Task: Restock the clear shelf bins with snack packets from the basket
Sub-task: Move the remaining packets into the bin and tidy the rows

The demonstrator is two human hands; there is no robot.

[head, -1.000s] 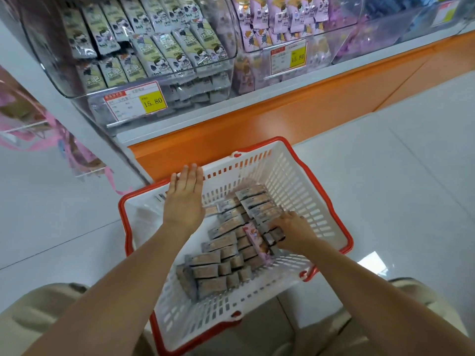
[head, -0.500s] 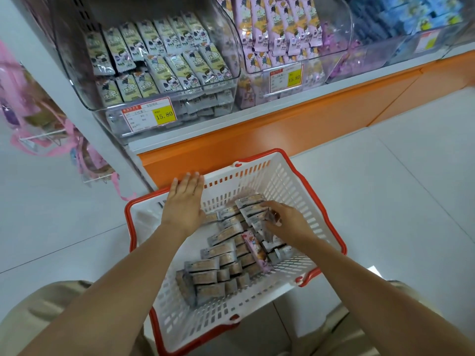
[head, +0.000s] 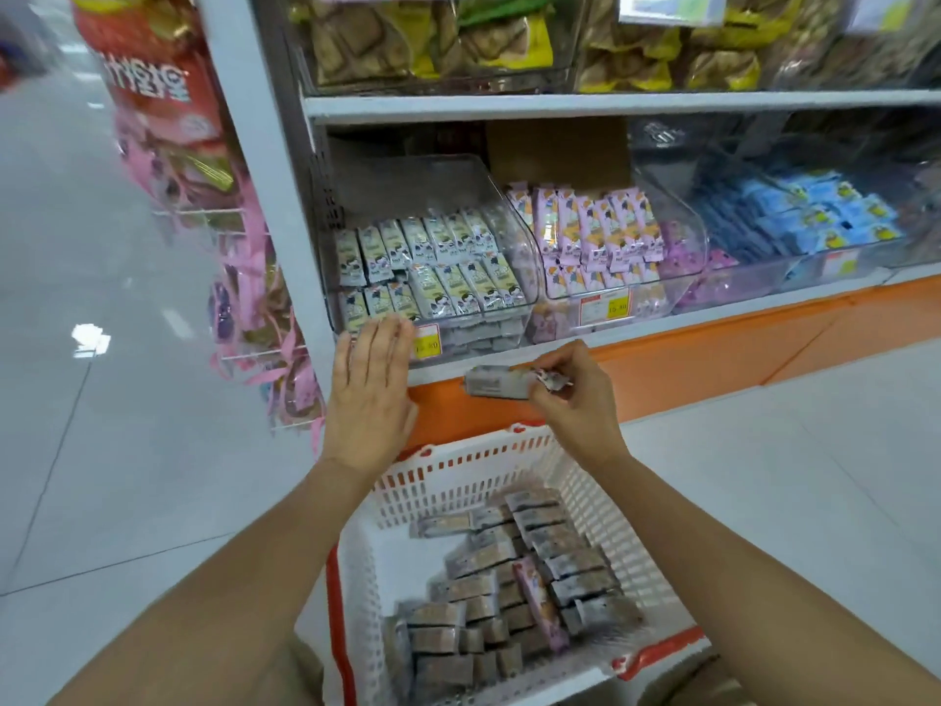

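A white basket with a red rim (head: 458,481) sits on the floor below me, holding several grey snack packets (head: 509,593) and one pink packet (head: 540,608). My right hand (head: 575,400) is raised above the basket and grips a grey snack packet (head: 496,382) sideways, in front of the orange shelf base. My left hand (head: 371,389) is flat, fingers together, holding nothing, its fingertips at the front of the clear shelf bin (head: 433,257) of grey-green packets.
To the right stand a clear bin of pink packets (head: 601,242) and a bin of blue packets (head: 814,211). Bins of yellow-green snacks fill the shelf above (head: 433,38). Hanging pink bags (head: 254,308) are at the left. White tiled floor surrounds the basket.
My right hand lifted a grey packet out of the basket up toward the shelf. My left hand rose from the basket rim to the bin front. The view tilted up.
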